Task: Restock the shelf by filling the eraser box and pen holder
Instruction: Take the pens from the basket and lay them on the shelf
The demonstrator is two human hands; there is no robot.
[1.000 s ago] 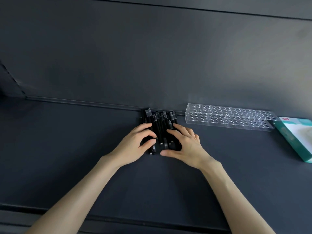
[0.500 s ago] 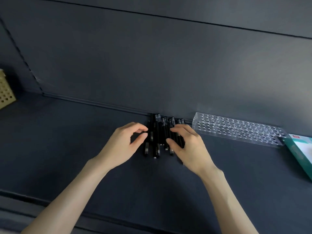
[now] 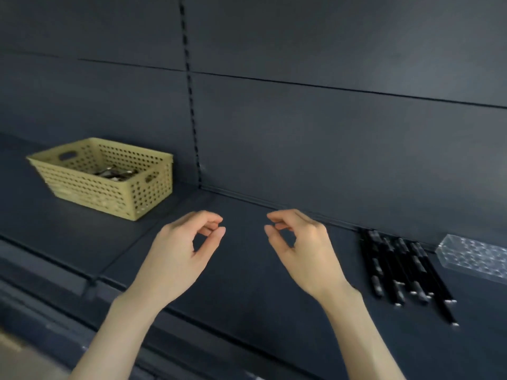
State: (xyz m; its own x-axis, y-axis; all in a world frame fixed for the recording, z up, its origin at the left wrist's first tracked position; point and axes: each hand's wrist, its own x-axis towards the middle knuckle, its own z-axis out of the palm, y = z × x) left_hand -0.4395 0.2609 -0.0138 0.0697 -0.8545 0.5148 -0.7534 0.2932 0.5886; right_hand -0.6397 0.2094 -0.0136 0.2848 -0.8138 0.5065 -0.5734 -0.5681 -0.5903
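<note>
Several black pens [image 3: 400,267] lie in a row on the dark shelf [image 3: 247,270], at the right. The clear pen holder [image 3: 474,256] with its grid of holes lies just right of them, cut off by the frame edge. My left hand [image 3: 181,253] and my right hand [image 3: 299,250] hover above the shelf's middle, left of the pens, fingers loosely curled and holding nothing. The eraser box is out of view.
A yellow perforated basket [image 3: 109,185] stands on the neighbouring shelf section at the left, with a few dark items inside. The shelf's dark back wall rises behind, with a slotted upright [image 3: 192,105].
Both hands have let go of the pens and moved left, away from them. The view has swung left, bringing the yellow basket in and pushing the pens and holder to the right edge.
</note>
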